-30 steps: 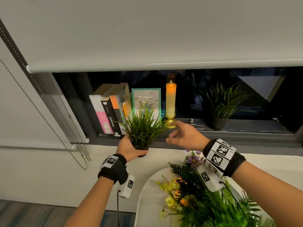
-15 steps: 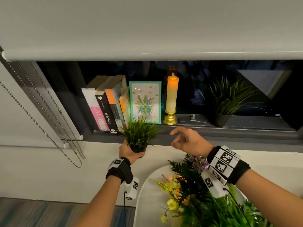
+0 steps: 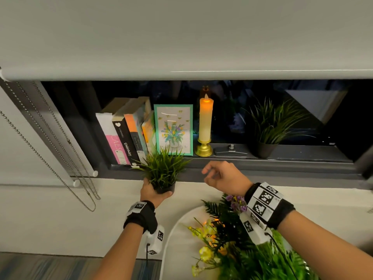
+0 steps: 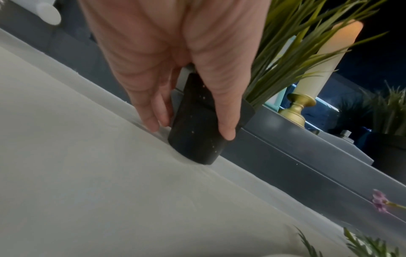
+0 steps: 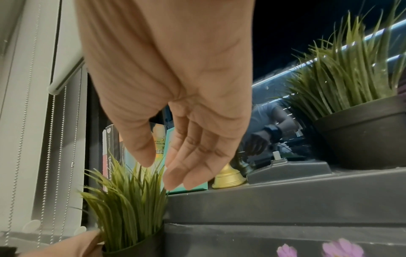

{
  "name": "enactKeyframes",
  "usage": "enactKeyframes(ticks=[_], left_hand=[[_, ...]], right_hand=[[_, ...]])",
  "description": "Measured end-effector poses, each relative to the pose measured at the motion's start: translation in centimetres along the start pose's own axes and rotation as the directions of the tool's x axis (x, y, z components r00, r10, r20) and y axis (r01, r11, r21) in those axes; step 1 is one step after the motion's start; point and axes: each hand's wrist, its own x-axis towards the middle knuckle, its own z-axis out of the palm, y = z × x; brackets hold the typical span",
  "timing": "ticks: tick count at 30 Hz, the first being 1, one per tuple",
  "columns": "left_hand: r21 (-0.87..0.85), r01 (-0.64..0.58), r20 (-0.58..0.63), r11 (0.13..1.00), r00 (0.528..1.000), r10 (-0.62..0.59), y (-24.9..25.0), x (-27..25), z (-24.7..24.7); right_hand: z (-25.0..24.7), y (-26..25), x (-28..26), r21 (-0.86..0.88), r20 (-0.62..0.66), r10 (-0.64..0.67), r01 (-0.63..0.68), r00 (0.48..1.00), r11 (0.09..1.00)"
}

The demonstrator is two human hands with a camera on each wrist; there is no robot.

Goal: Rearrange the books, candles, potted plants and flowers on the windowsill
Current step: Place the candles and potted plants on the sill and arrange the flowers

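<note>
Below the dark window frame, on the smooth pale ledge [image 3: 60, 209], your left hand [image 3: 150, 194] wrapped thumb and fingers [image 4: 226, 128] around the small potted plant [image 3: 163, 172], a matte black tapered pot with stiff, spiky plastic grass, its base touching the ledge just against the grey frame. Your right hand [image 3: 224, 176] hovered just beside that grass, fingers relaxed and loosely bent, holding nothing and touching nothing. Up on the grey windowsill [image 3: 282, 158] stood a row of books [image 3: 125, 138], upright and leaning slightly, with glossy spines in white, pink, black and orange. Right of them stood a flat teal-framed picture [image 3: 173, 129] of a flower bunch, then the candle [image 3: 205, 120], a tall cream waxy cylinder glowing orange at the tip on a shiny gold bell-shaped holder [image 3: 203, 149]. Well apart to the right sat a larger potted plant [image 3: 268, 130] in a dark round pot. Beaded metal blind chains [image 3: 40, 150] hung at the left. Under your right wrist, flowers [image 3: 222, 247] with yellow and purple blooms and feathery fern leaves lay over a white rounded counter [image 3: 177, 239].
</note>
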Motion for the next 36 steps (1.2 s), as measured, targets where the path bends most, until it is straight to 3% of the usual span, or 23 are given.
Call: enactKeyframes(ticks=[2,5,10,14,21,27,33,36], left_hand=[[0.009,0.032,0.027,0.999,0.999,-0.032,-0.3,0.0,-0.5],[0.176,0.072,0.108,0.982,0.99,-0.092,-1.1,-0.6,-1.2],[0.301,0.093,0.244,0.949,0.955,-0.171,-1.9,-3.9,-1.5],[0.299,-0.04,0.399,0.954,0.913,-0.087,-2.6,-7.4,-0.6],[0.153,-0.202,0.543,0.967,0.835,0.088,0.2,-12.1,2.6],[0.121,-0.245,0.554,0.962,0.821,0.14,2.4,-14.9,4.7],[0.203,-0.33,0.599,0.922,0.786,0.15,2.4,-15.0,3.9],[0.133,-0.311,0.573,0.941,0.799,0.183,3.0,-15.3,3.2]], right_hand=[[-0.3,0.1,-0.5,-0.032,-0.008,-0.005,0.005,1.0,0.999],[-0.5,0.3,-1.6,-0.086,0.012,-0.016,0.017,1.0,0.996],[-0.5,1.0,-4.4,-0.209,0.164,-0.056,0.09,0.985,0.974],[-0.5,1.9,-6.9,-0.223,0.277,-0.071,0.136,0.958,0.965],[1.8,4.0,-9.1,-0.248,0.388,-0.014,0.119,0.922,0.961],[3.4,5.2,-10.3,-0.38,0.403,0.064,0.103,0.913,0.919],[4.0,5.2,-10.1,-0.475,0.372,0.077,0.118,0.925,0.872],[4.3,5.0,-9.9,-0.51,0.364,0.066,0.14,0.929,0.848]])
